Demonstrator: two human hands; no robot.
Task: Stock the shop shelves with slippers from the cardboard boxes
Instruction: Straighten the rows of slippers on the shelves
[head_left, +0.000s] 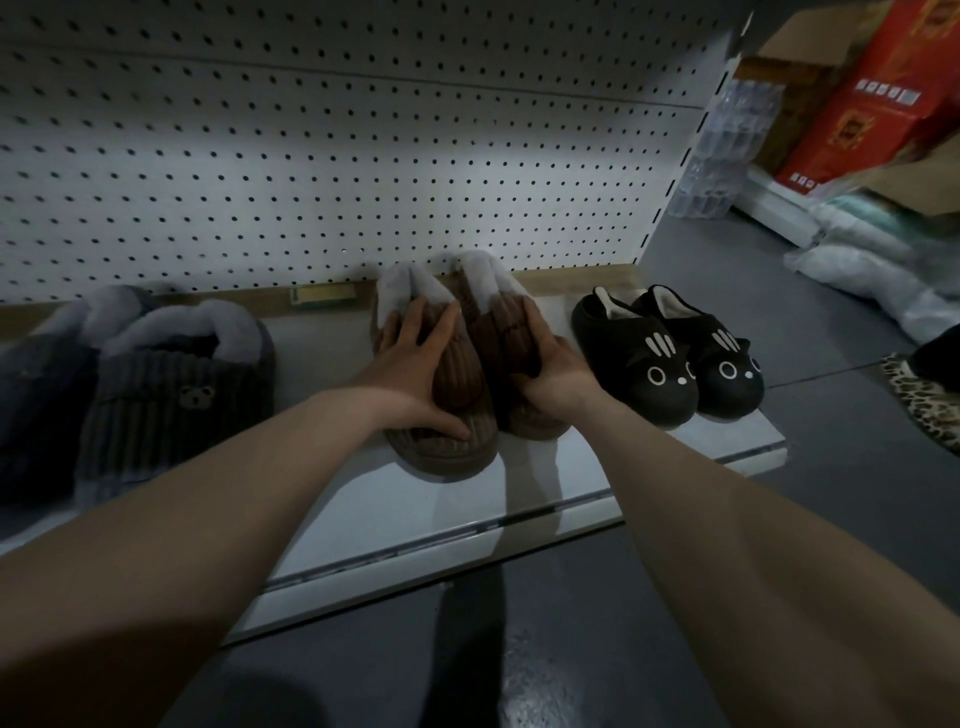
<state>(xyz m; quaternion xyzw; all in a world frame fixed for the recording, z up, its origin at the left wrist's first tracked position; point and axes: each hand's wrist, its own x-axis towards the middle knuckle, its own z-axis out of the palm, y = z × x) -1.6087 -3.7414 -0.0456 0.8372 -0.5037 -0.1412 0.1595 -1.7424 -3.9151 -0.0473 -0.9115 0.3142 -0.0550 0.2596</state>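
Gripping the brown pair (463, 382) from both sides, the 2 hands meet at the middle of the shelf (467, 504). The left hand (415, 364) lies over the pair's left slipper, with its fingers spread across the ribbed upper and its thumb bent round the toe at 6 o'clock. The right hand (558, 374) wraps the right slipper from 3 o'clock, its fingers curled over the upper. The 2 brown slippers touch side by side. Their toes point to 6 o'clock and their pale fleece cuffs sit at 12 o'clock, close to the pegboard (311, 156). The left slipper sits nearer the shelf's front edge than the right one.

At 9 o'clock from the brown pair, apart from it, stands the grey pair (171, 395). It has fluffy cuffs and a small bear face on 1 upper. At 3 o'clock, just beside the right hand, stands the black pair (639, 364) with white cat faces, near the shelf's right end.

Past that end, at 2 o'clock, white bags (857, 260) lie on the grey floor (519, 649). At 1 o'clock a red box (857, 104) leans beside a cardboard box (800, 67) and wrapped bottles (727, 140). A leopard-print item (924, 400) shows at the frame's 3 o'clock edge; what it is I cannot tell.
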